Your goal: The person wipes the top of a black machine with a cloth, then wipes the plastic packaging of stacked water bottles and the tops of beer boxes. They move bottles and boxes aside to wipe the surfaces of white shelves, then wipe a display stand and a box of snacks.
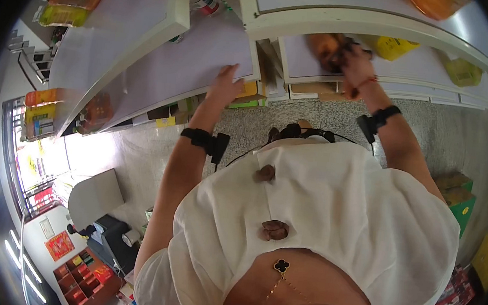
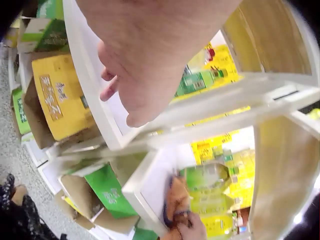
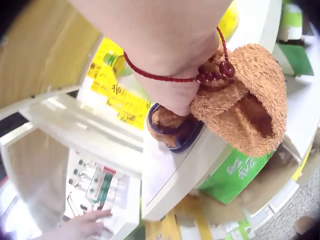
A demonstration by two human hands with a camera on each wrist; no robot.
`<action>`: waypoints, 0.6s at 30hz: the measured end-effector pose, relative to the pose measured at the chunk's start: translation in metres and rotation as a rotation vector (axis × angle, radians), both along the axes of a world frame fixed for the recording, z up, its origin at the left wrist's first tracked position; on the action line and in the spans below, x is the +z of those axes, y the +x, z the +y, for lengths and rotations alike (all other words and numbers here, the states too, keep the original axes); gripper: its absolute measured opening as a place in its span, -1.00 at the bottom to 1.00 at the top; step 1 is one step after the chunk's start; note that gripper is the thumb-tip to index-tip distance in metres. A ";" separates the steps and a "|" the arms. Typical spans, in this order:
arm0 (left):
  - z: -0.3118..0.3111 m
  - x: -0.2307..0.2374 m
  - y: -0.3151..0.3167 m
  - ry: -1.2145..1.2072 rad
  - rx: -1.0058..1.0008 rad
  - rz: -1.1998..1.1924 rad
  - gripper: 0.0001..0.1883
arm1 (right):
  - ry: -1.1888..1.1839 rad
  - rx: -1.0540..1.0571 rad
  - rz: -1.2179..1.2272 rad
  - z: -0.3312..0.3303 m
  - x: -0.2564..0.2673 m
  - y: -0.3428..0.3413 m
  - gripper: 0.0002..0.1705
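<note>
My right hand (image 1: 358, 69) grips a fuzzy brown cloth (image 3: 260, 85) with a dark blue edge, bunched on a white shelf board (image 3: 167, 175) on the right. Part of the cloth hangs over the board's front edge in the right wrist view. Its fingertips are mostly hidden behind the wrist and the cloth. My left hand (image 1: 225, 87), fingers loosely extended and holding nothing, is by the front edge of the neighbouring shelf (image 1: 206, 50). Behind the cloth, large bottles of green and yellow drink (image 2: 205, 202) stand in the right bay.
A white upright divider (image 1: 263, 61) parts the two bays. Below the boards are a yellow carton (image 2: 60, 97) and an open green carton (image 2: 107, 190). Small bottles (image 3: 92, 182) stand farther back in the left bay. Orange and yellow bottles (image 1: 41, 111) are at far left.
</note>
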State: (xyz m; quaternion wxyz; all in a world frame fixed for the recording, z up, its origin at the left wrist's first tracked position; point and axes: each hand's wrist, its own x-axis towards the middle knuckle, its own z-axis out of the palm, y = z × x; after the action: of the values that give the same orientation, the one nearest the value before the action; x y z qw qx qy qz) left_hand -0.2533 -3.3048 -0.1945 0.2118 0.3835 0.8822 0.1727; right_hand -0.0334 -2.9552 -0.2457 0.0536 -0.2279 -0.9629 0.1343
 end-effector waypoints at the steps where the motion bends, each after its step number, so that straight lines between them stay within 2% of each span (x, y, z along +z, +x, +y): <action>1: -0.013 -0.001 -0.014 -0.072 0.066 0.088 -0.38 | 0.106 -0.032 0.044 0.021 -0.008 0.014 -0.61; 2: -0.027 -0.005 -0.026 -0.072 0.075 0.087 -0.38 | 0.212 -0.064 0.087 0.030 -0.005 0.019 -0.64; 3: -0.042 -0.009 -0.033 -0.180 0.139 0.134 -0.35 | 0.212 -0.049 0.083 0.029 -0.008 0.018 -0.64; 4: -0.053 -0.010 -0.035 -0.289 0.205 0.179 -0.32 | 0.194 -0.173 0.069 0.021 -0.003 0.019 -0.62; 5: -0.063 -0.011 -0.034 -0.289 0.219 0.172 -0.32 | 0.176 -0.298 0.055 0.012 0.002 0.017 -0.59; 6: -0.073 -0.011 -0.035 -0.350 0.244 0.148 -0.29 | 0.177 -0.288 0.054 0.002 0.004 0.012 -0.59; 8: -0.085 -0.013 -0.041 -0.405 0.269 0.132 -0.25 | 0.182 -0.263 -0.035 -0.024 0.007 -0.007 -0.54; 10: -0.098 -0.025 -0.048 -0.397 0.218 0.031 -0.25 | 0.177 -0.220 0.006 -0.059 0.011 -0.022 -0.53; 12: -0.098 -0.018 -0.043 -0.410 0.194 0.077 -0.25 | 0.137 0.009 0.056 -0.096 0.024 -0.037 -0.50; 16: -0.105 -0.012 -0.037 -0.393 0.102 0.145 -0.27 | 0.081 0.151 0.199 -0.151 0.019 -0.071 -0.52; 18: -0.117 -0.006 -0.043 -0.342 0.048 0.106 -0.26 | -0.371 0.209 0.194 -0.173 0.025 -0.090 -0.60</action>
State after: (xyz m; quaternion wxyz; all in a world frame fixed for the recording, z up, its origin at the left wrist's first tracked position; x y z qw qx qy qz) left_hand -0.2965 -3.4219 -0.2007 0.2231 0.3295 0.9174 0.0049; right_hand -0.1238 -3.1281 -0.2208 0.0888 -0.1191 -0.9304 0.3352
